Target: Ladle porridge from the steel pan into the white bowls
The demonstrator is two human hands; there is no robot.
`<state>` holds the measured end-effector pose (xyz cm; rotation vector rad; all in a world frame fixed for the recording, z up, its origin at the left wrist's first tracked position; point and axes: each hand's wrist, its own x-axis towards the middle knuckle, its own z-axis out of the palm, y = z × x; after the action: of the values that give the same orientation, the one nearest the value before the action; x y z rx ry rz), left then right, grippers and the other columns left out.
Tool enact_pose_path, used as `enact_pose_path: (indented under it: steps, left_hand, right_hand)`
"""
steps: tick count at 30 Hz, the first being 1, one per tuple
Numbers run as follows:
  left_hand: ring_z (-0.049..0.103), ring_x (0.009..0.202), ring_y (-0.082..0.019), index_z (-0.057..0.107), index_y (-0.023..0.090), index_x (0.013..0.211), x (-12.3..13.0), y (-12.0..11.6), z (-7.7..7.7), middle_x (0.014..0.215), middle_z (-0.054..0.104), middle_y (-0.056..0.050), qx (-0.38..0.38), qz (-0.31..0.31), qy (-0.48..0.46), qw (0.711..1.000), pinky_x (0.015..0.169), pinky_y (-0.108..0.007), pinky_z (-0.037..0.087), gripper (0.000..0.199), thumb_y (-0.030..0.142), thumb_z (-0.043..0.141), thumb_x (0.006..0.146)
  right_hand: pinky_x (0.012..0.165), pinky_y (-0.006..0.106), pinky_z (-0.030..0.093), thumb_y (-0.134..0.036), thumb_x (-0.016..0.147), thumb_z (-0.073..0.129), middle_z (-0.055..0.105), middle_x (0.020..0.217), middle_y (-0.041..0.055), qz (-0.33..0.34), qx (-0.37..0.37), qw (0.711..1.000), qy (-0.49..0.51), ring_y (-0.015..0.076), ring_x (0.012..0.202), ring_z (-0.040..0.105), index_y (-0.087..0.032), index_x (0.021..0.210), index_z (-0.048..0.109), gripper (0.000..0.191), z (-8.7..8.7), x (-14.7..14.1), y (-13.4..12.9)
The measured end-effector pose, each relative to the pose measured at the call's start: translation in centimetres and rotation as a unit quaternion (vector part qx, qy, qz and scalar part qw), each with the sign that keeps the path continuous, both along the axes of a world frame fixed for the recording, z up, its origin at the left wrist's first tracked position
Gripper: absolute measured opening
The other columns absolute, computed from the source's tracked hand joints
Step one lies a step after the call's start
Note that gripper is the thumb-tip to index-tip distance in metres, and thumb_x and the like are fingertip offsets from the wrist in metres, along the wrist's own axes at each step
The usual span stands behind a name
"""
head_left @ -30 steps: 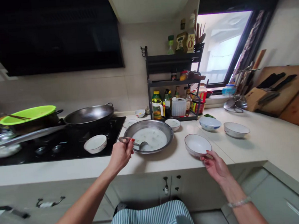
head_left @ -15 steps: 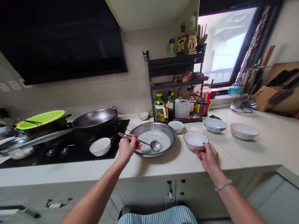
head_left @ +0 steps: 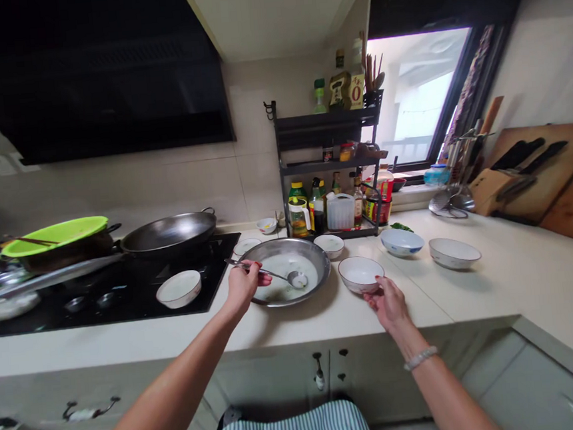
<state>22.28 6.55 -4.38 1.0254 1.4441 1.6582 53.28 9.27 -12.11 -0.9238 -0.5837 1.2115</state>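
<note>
My left hand (head_left: 244,285) is closed round the handle of a metal ladle (head_left: 275,274). The ladle's bowl rests in whitish liquid with small green bits inside a wide steel basin (head_left: 324,275). With thumb and fingers my right hand (head_left: 388,302) grips the near right rim of a white bowl (head_left: 357,282), just right of the basin. No food shows in that bowl. Behind the basin stand two small bowls with whitish contents, one at the left (head_left: 246,246) and one at the right (head_left: 329,245).
A filled white bowl (head_left: 179,290) sits on the black cooktop (head_left: 138,305) near a wok (head_left: 167,232) and a pot under a green basin (head_left: 57,235). To the right are a blue-patterned bowl (head_left: 402,242) and another white bowl (head_left: 455,254). A spice rack (head_left: 330,166) stands behind.
The view has turned slightly right, so the scene sits further left. The ladle's bowl seems to have dipped into the whitish liquid. Both hands keep their holds.
</note>
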Motion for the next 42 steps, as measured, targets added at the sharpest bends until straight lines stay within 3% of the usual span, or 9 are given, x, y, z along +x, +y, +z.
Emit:
enact_pose_path:
  steps: [12, 22, 28, 37, 42]
  left_hand:
    - [0.068, 0.048, -0.017, 0.057, 0.015, 0.069, -0.2, 0.7, 2.5, 0.051, 0.066, -0.004, -0.009, 0.029, -0.043, 0.999, 0.057, -0.026, 0.059, 0.017, 0.009, 0.05, 0.084]
    - [0.069, 0.05, -0.019, 0.058, 0.015, 0.073, 0.6, 1.2, 3.1, 0.052, 0.066, -0.004, -0.011, 0.027, -0.042, 0.999, 0.061, -0.03, 0.06, 0.015, 0.009, 0.051, 0.084]
    - [0.067, 0.046, -0.016, 0.058, 0.014, 0.072, 1.6, 1.5, 4.0, 0.048, 0.064, -0.002, -0.005, 0.021, -0.063, 0.998, 0.055, -0.025, 0.058, 0.016, 0.006, 0.051, 0.084]
    - [0.071, 0.053, -0.02, 0.057, 0.017, 0.071, 5.4, 1.8, 5.6, 0.052, 0.066, -0.003, 0.04, -0.022, -0.064, 0.997, 0.063, -0.03, 0.06, 0.016, 0.008, 0.053, 0.083]
    - [0.07, 0.05, -0.02, 0.055, 0.019, 0.078, 8.9, 1.6, 4.6, 0.051, 0.066, -0.002, 0.075, -0.083, 0.009, 0.994, 0.055, -0.028, 0.057, 0.007, 0.016, 0.057, 0.084]
  right_hand:
    - [0.034, 0.016, 0.032, -0.039, 0.06, 0.071, 0.061, 0.056, -0.0032, 0.003, 0.02, 1.0, -0.006, 0.0108, 0.039, 0.052, -0.019, 0.089, 0.052, 0.04, 0.1, -1.4, 0.5]
    - [0.034, 0.017, 0.034, -0.038, 0.06, 0.075, 0.061, 0.056, -0.0019, 0.009, 0.038, 0.999, -0.017, 0.0115, 0.038, 0.053, -0.017, 0.095, 0.054, 0.046, -0.1, -1.4, 0.5]
    - [0.034, 0.017, 0.033, -0.039, 0.062, 0.074, 0.062, 0.056, -0.0023, 0.016, 0.042, 0.999, -0.017, 0.011, 0.038, 0.052, -0.018, 0.095, 0.054, 0.044, -0.4, -1.2, 0.6]
    - [0.033, 0.017, 0.031, -0.039, 0.062, 0.075, 0.06, 0.057, -0.0029, 0.015, 0.04, 0.999, -0.007, 0.0107, 0.039, 0.052, -0.02, 0.093, 0.055, 0.042, -0.4, -1.3, 0.6]
    - [0.034, 0.017, 0.032, -0.039, 0.064, 0.073, 0.061, 0.057, -0.0018, 0.018, 0.047, 0.999, -0.007, 0.01, 0.038, 0.051, -0.019, 0.092, 0.055, 0.039, -0.4, -1.3, 0.6]
